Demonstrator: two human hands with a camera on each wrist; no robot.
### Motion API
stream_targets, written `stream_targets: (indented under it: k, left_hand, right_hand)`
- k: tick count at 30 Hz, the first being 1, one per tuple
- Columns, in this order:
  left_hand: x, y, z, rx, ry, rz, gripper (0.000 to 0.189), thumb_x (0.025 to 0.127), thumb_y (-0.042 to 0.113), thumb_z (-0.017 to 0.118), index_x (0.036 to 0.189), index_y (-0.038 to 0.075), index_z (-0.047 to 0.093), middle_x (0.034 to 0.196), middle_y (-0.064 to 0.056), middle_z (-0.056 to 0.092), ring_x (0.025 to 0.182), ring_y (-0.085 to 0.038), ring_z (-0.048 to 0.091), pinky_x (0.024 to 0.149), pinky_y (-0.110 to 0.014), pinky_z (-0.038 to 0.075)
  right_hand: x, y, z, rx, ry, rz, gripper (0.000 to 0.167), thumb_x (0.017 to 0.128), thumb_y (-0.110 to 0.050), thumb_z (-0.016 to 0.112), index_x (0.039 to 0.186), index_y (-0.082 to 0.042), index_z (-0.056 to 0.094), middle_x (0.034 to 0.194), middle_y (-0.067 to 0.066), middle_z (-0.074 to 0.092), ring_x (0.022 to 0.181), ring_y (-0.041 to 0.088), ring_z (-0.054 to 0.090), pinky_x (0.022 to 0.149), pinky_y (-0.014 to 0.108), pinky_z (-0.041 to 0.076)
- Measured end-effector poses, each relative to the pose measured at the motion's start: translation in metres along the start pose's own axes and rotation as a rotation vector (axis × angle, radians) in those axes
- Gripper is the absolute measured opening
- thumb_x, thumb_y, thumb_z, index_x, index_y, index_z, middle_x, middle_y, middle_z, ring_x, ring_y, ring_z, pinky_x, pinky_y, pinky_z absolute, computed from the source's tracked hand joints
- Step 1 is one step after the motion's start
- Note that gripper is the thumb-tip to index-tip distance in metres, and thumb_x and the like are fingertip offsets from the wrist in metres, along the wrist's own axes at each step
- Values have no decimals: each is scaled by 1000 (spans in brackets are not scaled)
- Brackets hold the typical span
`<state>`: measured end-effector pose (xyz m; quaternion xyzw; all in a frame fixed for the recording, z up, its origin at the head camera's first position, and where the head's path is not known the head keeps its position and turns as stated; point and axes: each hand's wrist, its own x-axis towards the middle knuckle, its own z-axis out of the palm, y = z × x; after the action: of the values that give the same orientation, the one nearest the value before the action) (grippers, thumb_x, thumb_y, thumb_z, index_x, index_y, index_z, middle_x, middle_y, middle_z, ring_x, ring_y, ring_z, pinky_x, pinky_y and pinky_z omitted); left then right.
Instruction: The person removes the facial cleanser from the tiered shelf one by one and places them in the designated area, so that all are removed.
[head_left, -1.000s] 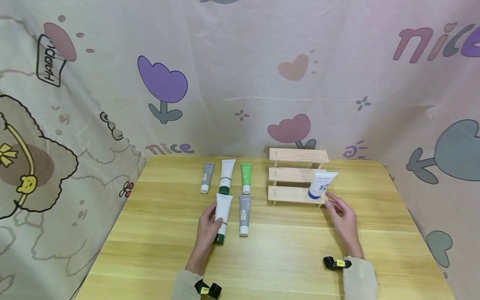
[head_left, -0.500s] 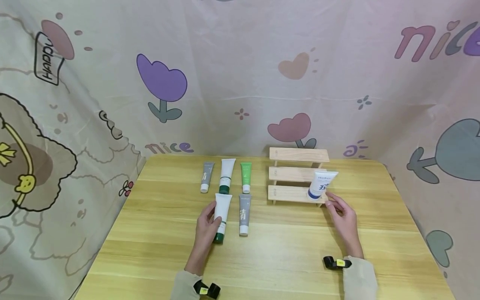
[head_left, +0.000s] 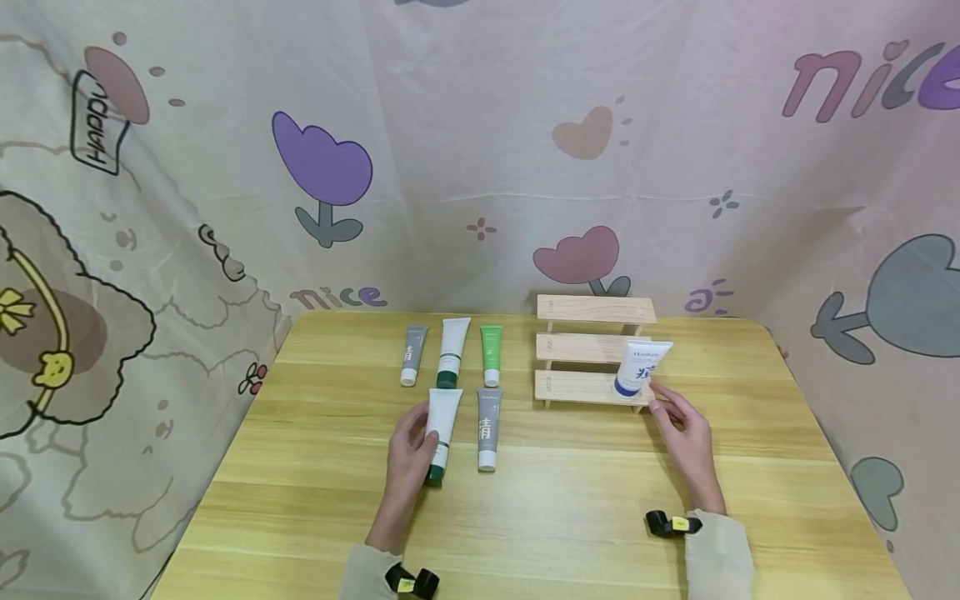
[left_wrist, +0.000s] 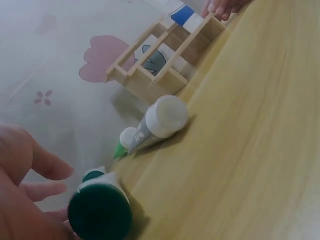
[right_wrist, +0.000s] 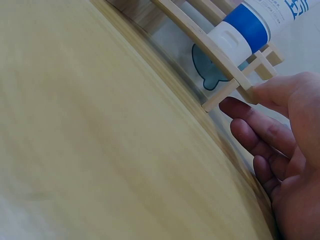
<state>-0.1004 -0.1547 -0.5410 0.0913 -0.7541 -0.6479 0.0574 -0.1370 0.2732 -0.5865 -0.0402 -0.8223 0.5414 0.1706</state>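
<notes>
A white tube with a dark green cap [head_left: 445, 417] lies on the table, and my left hand [head_left: 408, 450] is at its left side. The thumb reaches over the tube in the head view. In the left wrist view the thumb [left_wrist: 52, 165] shows a gap from the green cap [left_wrist: 100, 212]. A small three-tier wooden rack [head_left: 573, 386] stands at the right, bearing a white tube with a blue cap [head_left: 641, 367] upright, leaning back on its lowest step. At that step's right end is my right hand [head_left: 684, 433], its thumb [right_wrist: 272, 92] touching the wood, other fingers loosely bent.
Behind the left hand lie a small grey tube [head_left: 412, 354], another white tube with a green cap [head_left: 453, 350] and a green tube [head_left: 491, 354]. A larger grey tube [head_left: 488, 429] lies just right of the nearest white one. A patterned cloth [head_left: 450, 150] hangs behind the table.
My left hand has shifted slightly left, and the nearest white tube has barely moved. The right hand, rack and blue-capped tube stay put, apart from slight camera shift.
</notes>
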Motion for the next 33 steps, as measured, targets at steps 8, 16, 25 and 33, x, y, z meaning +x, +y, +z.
stream_targets:
  k: [8,16,25,33]
  left_hand:
    - [1,18,11,14,34,98,47,97,-10,58,142,-2,54,147,-24,48,141,-41,43,119,-56,31]
    - [2,25,32,-56,-16,217,41,94,-10,62,135,-3,58,134,-21,62,130,-38,55,112,-60,39]
    - [-2,35,62,-106,-128,249,36,95,-11,62,131,-5,59,129,-25,63,121,-42,59,101,-47,52]
    - [-3,46,80,-151,-190,286,36,97,-6,63,132,-1,59,128,-21,62,120,-39,59,102,-50,50]
  right_hand:
    - [-2,-18,-1,-4,-13,-9,32,103,-8,62,133,1,66,113,25,72,95,-6,64,81,6,47]
    - [-5,-47,-5,-26,-23,-4,32,102,-6,61,132,5,65,113,26,72,96,-2,66,82,7,47]
    - [-6,-45,-4,-21,-15,-16,31,102,-5,62,132,4,65,113,26,72,95,-3,66,81,6,47]
    - [-9,-44,-4,-24,-18,-16,32,102,-6,62,132,4,65,115,25,72,95,-3,66,81,7,47]
